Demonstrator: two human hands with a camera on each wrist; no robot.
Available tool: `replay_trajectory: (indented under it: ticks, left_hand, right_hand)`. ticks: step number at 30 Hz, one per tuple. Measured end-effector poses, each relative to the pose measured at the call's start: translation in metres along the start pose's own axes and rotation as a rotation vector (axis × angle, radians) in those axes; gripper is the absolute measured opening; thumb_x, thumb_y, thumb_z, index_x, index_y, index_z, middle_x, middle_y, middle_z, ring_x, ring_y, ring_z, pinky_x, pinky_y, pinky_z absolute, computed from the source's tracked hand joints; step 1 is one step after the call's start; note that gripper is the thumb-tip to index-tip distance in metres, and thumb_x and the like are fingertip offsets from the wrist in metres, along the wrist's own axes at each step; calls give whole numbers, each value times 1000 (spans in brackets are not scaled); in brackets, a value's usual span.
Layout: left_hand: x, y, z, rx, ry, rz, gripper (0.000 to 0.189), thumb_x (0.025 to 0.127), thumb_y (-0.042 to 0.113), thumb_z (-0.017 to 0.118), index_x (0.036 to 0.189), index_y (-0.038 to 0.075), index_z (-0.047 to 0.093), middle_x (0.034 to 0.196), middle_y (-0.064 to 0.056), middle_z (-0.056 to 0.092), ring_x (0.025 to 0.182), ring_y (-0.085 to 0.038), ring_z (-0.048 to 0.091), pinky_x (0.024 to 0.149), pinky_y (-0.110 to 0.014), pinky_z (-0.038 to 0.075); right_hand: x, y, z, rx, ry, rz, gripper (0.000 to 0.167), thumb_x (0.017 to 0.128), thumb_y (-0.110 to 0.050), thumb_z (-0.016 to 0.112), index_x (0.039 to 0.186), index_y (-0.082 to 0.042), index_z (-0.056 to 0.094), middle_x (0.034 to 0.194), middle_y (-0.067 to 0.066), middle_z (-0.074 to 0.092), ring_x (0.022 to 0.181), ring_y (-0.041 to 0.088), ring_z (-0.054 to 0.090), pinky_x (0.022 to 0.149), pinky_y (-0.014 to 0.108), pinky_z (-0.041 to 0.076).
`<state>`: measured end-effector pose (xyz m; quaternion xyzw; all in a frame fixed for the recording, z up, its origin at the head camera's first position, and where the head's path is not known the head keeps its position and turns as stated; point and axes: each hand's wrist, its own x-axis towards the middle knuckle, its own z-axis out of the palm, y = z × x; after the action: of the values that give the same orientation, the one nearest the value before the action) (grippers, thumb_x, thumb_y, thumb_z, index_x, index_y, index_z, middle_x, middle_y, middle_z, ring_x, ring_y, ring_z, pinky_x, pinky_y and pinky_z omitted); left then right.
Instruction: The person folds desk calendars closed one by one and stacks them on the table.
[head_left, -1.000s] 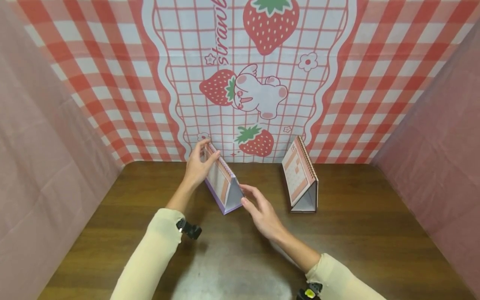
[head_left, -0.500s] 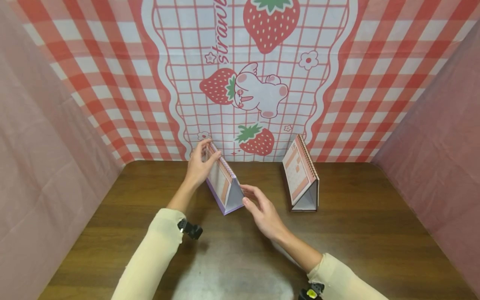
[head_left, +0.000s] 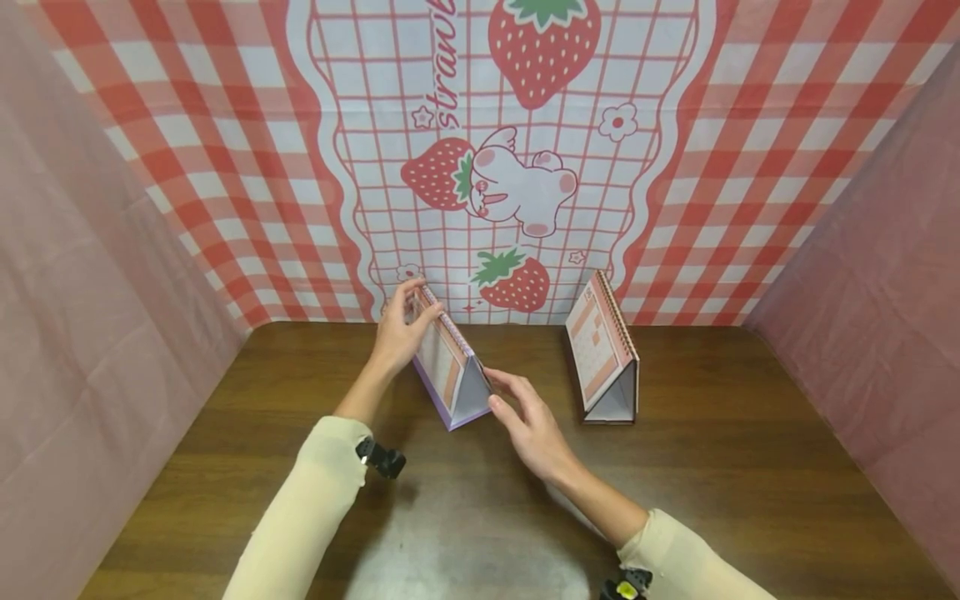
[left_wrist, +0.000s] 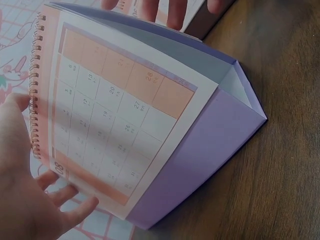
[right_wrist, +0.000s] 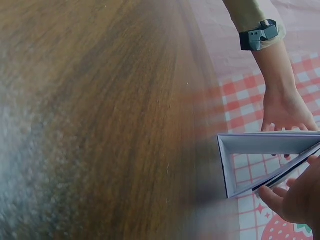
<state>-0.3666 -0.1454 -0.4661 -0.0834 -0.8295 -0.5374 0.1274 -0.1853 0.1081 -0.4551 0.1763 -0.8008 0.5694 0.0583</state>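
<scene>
A purple desk calendar (head_left: 442,354) stands like a tent on the table. My left hand (head_left: 396,333) holds its far end, the thumb at the spiral binding (left_wrist: 35,100) and the fingers round the side edge. In the right wrist view its fingertips show through the hollow frame (right_wrist: 225,167). My right hand (head_left: 528,429) is at the calendar's near right side, fingers extended and touching the back. There a dark-edged layer stands slightly apart from the back panel. The left wrist view shows right fingertips (left_wrist: 175,12) behind the calendar; the right wrist view shows that hand (right_wrist: 300,200) by its lower edge.
A second desk calendar (head_left: 600,350), with a dark base, stands to the right on the wooden table (head_left: 720,467). Strawberry-print checked cloth (head_left: 360,125) hangs behind. Pink cloth (head_left: 97,250) covers both sides. Each wrist wears a black camera (head_left: 381,458).
My right hand has shifted slightly right. A thin dark edge now shows apart from the purple calendar's back panel. My left hand and the second calendar stay in place.
</scene>
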Motion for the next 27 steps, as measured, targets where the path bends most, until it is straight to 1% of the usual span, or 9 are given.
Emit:
replay_trajectory:
  ticks: [4,10,11,16,19,22,23,26,27]
  left_hand:
    - [-4,4,-1,-16,2,-3,71,101,65,77,160,34,55,176,-17,52,160,-44,52,129,-73,44]
    - [-3,6,-2,-33,-18,-19,68,102,59,78,160,32,55,176,-20,50,161,-46,51,131,-70,43]
    - [-7,12,-4,-40,-25,-16,69,102,59,78,160,31,55,175,-20,50,161,-45,51,132,-68,44]
    - [-2,5,-3,-32,-37,-32,70,102,59,77,162,32,52,177,-19,49,163,-43,49,132,-71,42]
    - [8,-10,1,-9,-6,-30,69,101,64,77,161,39,53,175,-13,52,160,-38,54,129,-67,46]
    - [-5,16,-4,-23,-29,-42,65,105,53,76,162,33,52,177,-16,49,161,-41,51,132,-68,43]
    - [-3,12,-3,-12,-17,-41,64,104,55,77,161,36,53,176,-14,51,160,-38,53,130,-66,45]
    - [-14,37,-10,-47,-55,-51,64,106,46,77,162,28,52,178,-19,46,165,-45,46,136,-70,38]
    - [-14,32,-9,-47,-43,-29,65,104,51,77,160,30,53,177,-18,48,164,-43,48,134,-69,40]
  right_hand:
    - [0,0,0,-35,13,9,48,114,-21,60,160,-6,61,158,23,61,149,46,58,129,69,46]
    - [-1,-3,-1,-41,26,38,48,114,-23,61,159,-8,63,145,21,63,142,38,61,121,50,51]
    - [-1,-3,-2,-38,24,38,48,114,-22,61,159,-8,63,145,20,63,142,38,62,121,47,51]
    - [1,-2,-1,-9,0,14,45,115,-19,60,158,-6,64,148,23,66,142,38,63,120,38,53]
    - [3,-1,-1,8,-5,2,43,116,-18,59,157,-5,63,150,24,66,142,40,64,122,44,54]
    - [4,-2,0,17,1,4,44,116,-19,59,157,-5,62,150,23,67,144,42,63,124,57,52]
    - [4,-2,0,17,4,7,44,115,-19,59,157,-6,62,150,22,68,144,43,63,125,61,51]
    - [4,-3,0,6,12,15,44,115,-20,59,157,-7,62,149,21,69,145,43,63,126,69,48]
    - [4,-4,0,-1,16,15,43,116,-21,59,157,-8,63,148,20,69,145,42,63,126,68,49]
